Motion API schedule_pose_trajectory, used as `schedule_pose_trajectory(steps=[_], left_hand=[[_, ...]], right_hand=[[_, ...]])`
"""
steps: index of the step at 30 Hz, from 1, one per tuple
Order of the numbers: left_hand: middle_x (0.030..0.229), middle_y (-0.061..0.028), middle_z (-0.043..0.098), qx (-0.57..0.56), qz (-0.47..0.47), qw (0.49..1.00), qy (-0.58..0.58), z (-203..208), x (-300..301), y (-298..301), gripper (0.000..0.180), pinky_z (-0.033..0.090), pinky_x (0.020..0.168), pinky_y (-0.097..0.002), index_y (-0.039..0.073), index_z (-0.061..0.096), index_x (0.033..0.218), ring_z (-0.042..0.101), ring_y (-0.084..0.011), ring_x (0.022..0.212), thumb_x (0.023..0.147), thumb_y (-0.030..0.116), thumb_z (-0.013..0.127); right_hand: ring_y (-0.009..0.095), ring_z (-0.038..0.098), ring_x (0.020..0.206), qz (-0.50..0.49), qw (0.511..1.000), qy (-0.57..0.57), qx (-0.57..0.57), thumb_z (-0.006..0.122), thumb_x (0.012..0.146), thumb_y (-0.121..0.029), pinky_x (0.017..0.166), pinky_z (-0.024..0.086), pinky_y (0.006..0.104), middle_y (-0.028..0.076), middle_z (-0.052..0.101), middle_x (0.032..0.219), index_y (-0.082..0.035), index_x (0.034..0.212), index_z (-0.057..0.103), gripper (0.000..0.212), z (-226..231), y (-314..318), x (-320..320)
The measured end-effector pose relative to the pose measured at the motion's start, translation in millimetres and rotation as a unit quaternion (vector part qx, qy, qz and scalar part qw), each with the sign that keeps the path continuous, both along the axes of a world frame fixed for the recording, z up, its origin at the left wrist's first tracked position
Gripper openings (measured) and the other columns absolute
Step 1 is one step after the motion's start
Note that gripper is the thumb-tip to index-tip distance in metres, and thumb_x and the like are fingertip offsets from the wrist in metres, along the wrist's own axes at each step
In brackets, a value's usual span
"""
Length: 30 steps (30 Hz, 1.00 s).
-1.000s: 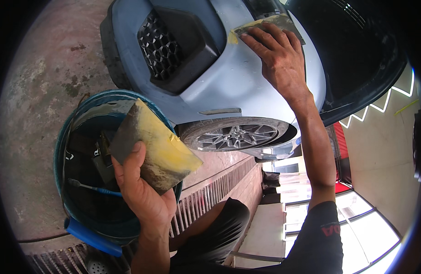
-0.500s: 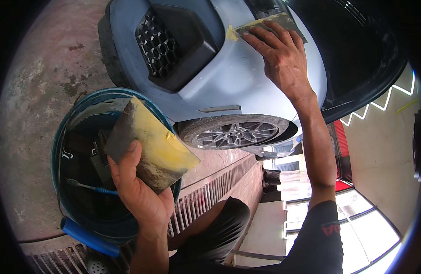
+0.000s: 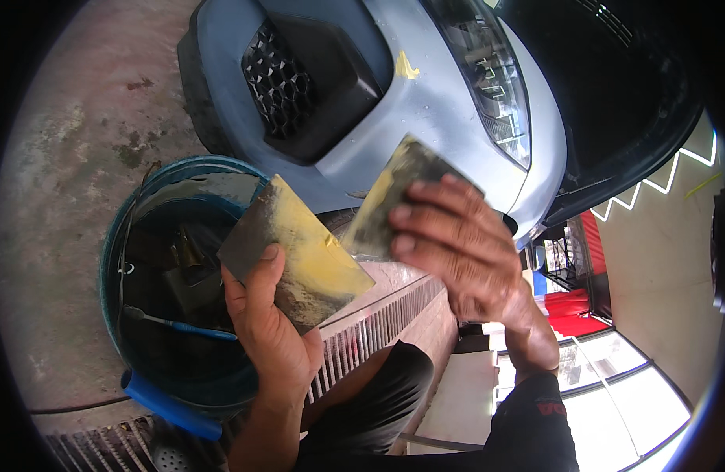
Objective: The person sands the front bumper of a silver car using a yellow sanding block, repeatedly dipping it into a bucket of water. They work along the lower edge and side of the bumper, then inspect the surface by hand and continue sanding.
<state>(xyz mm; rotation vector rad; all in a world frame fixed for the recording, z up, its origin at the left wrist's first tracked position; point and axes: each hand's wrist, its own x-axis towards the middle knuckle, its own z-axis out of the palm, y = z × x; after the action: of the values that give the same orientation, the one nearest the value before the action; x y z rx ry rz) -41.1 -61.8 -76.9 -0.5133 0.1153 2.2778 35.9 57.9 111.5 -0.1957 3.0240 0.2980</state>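
My left hand (image 3: 277, 334) grips a dark flat filler spreader (image 3: 311, 256), thumb on top; thick yellow putty is smeared over much of its face. Just to its right, my right hand (image 3: 461, 244), blurred at the knuckles, holds a second dark spreader (image 3: 409, 161) with yellow putty along its left edge. The two spreaders are close together; whether they touch I cannot tell. Beyond them is the grey-blue front bumper (image 3: 362, 149) of a car, with a small yellow putty patch (image 3: 407, 66) beside the headlight (image 3: 492, 82).
A dark teal bucket (image 3: 110, 291) stands at the left, below the bumper, containing a blue-handled brush (image 3: 189, 327) and dark items. A blue tube-shaped piece (image 3: 169, 405) lies against its near side. A floor grating (image 3: 378, 322) runs past my knee (image 3: 405, 370).
My right hand has pulled its spreader away from the bumper, down and left towards my left hand, uncovering the putty patch and headlight. My left hand sits slightly further right and lower.
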Motion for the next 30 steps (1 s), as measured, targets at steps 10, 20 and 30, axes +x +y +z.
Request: schedule_pose_trajectory(steps=[10,20,30], left_hand=[[0.121,-0.0097,0.077,0.139,-0.012,0.988,-0.064,-10,-7,-19,0.024,0.062,0.098,-0.0366,0.003,0.07,0.126,0.076,-0.0204,0.109,0.106,0.014,0.063],[0.121,-0.0071,0.076,0.045,-0.001,0.998,-0.038,-12,-9,-13,0.025,0.062,0.098,-0.0357,0.003,0.07,0.126,0.076,-0.0193,0.11,0.105,0.016,0.065],[0.122,-0.0064,0.075,0.04,0.021,0.999,-0.023,-15,-10,-14,0.028,0.061,0.1,-0.0349,0.004,0.069,0.129,0.075,-0.0181,0.112,0.105,0.016,0.067]], right_hand=[[0.028,0.053,0.151,-0.04,0.979,-0.051,0.195,0.079,0.09,-0.018,0.13,0.039,0.0567,0.003,0.064,0.155,-0.024,0.15,0.067,0.061,-3,23,41],[0.028,0.063,0.133,-0.07,0.896,0.15,0.413,0.067,0.084,0.009,0.112,0.047,0.0487,0.009,0.069,0.14,-0.011,0.143,0.068,0.062,-6,92,-38],[0.029,0.065,0.131,-0.121,0.881,0.119,0.442,0.065,0.091,0.005,0.111,0.048,0.0499,0.008,0.072,0.139,-0.012,0.142,0.07,0.054,-20,92,-46]])
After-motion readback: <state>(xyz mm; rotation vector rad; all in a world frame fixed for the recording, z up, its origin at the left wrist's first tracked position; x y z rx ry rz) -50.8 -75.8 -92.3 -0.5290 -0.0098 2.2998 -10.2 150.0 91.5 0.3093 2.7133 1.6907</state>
